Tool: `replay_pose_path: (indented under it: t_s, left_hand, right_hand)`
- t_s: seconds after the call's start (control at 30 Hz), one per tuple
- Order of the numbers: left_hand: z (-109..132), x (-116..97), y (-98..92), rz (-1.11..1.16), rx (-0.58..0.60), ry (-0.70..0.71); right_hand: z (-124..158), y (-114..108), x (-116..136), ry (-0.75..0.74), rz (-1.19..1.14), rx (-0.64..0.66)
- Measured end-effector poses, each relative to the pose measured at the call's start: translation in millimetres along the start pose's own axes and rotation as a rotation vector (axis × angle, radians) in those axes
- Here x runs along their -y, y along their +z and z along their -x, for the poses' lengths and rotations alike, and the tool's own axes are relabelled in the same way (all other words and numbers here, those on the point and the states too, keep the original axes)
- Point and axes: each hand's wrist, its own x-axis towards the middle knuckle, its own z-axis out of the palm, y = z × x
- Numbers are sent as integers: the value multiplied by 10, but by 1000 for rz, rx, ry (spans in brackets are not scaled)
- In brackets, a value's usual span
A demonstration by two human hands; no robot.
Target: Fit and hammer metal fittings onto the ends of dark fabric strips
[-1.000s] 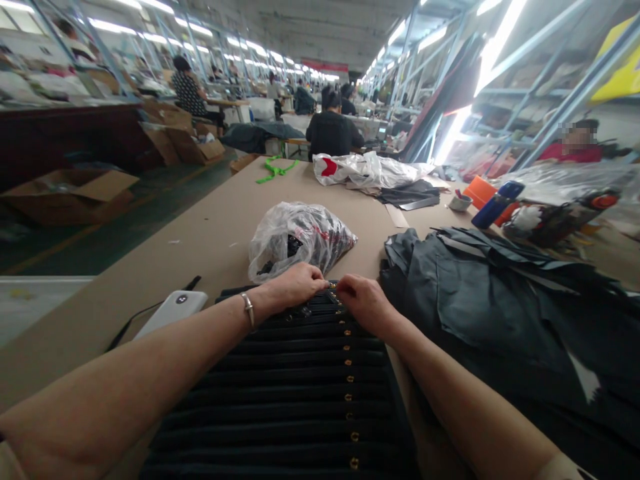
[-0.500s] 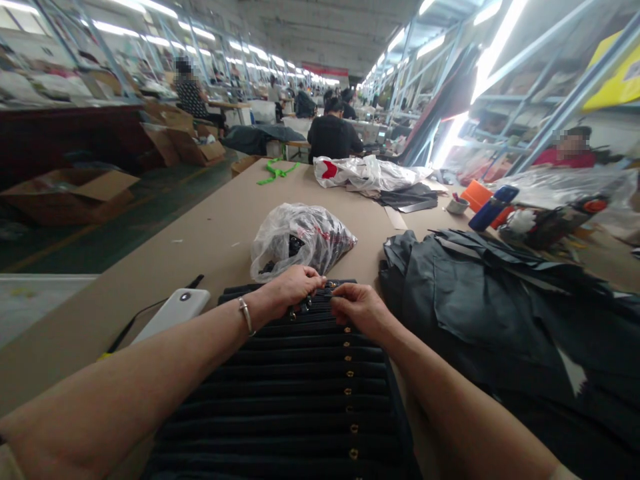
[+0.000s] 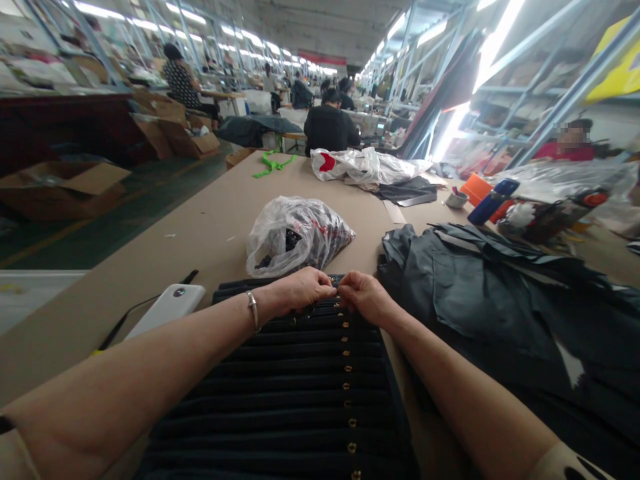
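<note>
Dark folded strips point(image 3: 270, 388), laid one behind another, fill the near middle of a tan worktable point(image 3: 200, 227) — each strip's long axis running left to right, while a line of gold-coloured fittings point(image 3: 347, 386), right of the strips' middle, points from the near edge to the far.

At the far end of that line a worker's left hand point(image 3: 306, 288) and right hand point(image 3: 367, 297) meet, their fingers pinched closed and fingertips almost together; whatever lies between them is too small to tell. A metal bracelet point(image 3: 253, 310) circles the left wrist.

The work appears well along: fittings show on strip after strip on the near side of the hands. The spot under the fingers looks unfinished, and how many strips are left there cannot be told.

Just beyond the hands sits a clear plastic bag point(image 3: 320, 233), its mouth facing left and near, with black pieces point(image 3: 291, 240) inside. A white device point(image 3: 170, 308) lies to the left, a heap of dark fabric point(image 3: 465, 287) to the right. Past the table's far end — a person in black point(image 3: 330, 128), seen from behind.
</note>
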Motion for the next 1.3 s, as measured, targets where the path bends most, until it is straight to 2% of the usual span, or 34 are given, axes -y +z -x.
replay_pose_path:
  t_s: [0.07, 0.13, 0.27, 0.4, 0.53, 0.87, 1.3]
  left_hand:
    - [-28, -4, -9, -55, -3, 23]
    - [-68, -2, -20, -120, -15, 51]
    - [-125, 1, -31, -232, 14, 65]
    - [-134, -9, -27, -305, 64, 69]
    - [-169, 12, -11, -353, 83, 86]
    - [-214, 116, 11, -371, 54, 102]
    - [-145, 123, -24, -329, 6, 31]
  right_hand:
    - [-4, -21, -17, -44, 102, -69]
    - [1, -34, -35, -57, 182, -76]
    - [16, -33, -74, -38, 294, 10]
    - [-14, -25, -107, -7, 336, 14]
    - [-84, -35, -134, -6, 359, 116]
    - [-122, -40, -143, -52, 381, 157]
    - [-142, 41, -154, -92, 542, 98]
